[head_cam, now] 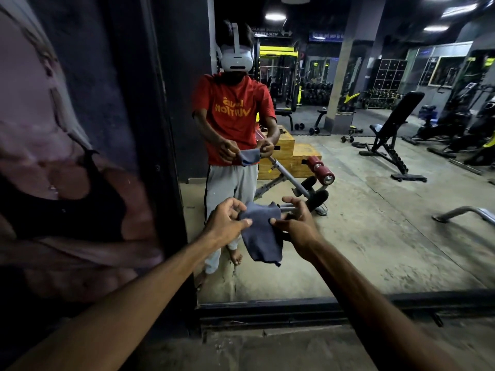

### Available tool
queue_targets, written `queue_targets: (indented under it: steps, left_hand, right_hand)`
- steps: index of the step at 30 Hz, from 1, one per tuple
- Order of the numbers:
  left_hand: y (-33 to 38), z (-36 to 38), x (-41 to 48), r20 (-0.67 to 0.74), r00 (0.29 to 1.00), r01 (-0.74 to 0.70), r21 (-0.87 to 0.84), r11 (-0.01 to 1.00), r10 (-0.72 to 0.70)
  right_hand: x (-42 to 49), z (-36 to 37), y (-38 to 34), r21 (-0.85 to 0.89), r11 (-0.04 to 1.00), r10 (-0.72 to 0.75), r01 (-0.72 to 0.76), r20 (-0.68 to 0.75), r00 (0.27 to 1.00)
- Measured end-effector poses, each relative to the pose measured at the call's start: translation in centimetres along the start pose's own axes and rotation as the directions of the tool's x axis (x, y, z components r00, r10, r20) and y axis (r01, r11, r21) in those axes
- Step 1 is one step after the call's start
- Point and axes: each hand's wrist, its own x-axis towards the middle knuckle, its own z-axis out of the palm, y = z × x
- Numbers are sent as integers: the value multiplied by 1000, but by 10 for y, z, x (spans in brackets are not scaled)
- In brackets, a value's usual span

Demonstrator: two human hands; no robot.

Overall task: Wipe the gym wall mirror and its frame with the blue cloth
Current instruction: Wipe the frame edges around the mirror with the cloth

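Head view: left hand (pixel 227 223) and right hand (pixel 297 224) each pinch the cloth (pixel 261 236), away from the mirror (pixel 375 199). Wiping mirror and frame (pixel 267 309) seems not yet begun.

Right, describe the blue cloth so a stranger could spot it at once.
Find the big wall mirror with its dark frame. Before its lower left part, the left hand and right hand pinch the blue cloth between them. It hangs limp, bigger and lower than its reflection.

A small blue-grey cloth (pixel 261 231) hangs limp and crumpled, held up before a large wall mirror (pixel 375 196) edged by a dark, seemingly black frame (pixel 294 307).
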Motion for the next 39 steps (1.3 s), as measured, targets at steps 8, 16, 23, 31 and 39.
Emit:
queue_targets:
  steps: [8, 16, 23, 31, 39]
  left_hand:
    - [7, -7, -2, 132, 957, -289, 440, 850, 258]
    - [8, -5, 6, 71, 996, 55, -11, 998, -54]
    - [15, -16, 2, 299, 906, 384, -286, 878, -299]
    - [35, -48, 19, 70, 998, 1, 62, 998, -5]
    - [154, -133, 82, -112, 866, -350, 562, 749, 488]
  right_hand:
    - [2, -1, 1, -107, 988, -113, 109, -28, 993]
    - [0, -1, 1, -671, 432, -692, 603, 182, 699]
    - [3, 8, 11, -737, 290, -500, 611, 428, 753]
    - [22, 21, -9, -743, 367, -657, 560, 219, 722]
    - [81, 53, -159, -704, 287, -842, 649, 137, 522]
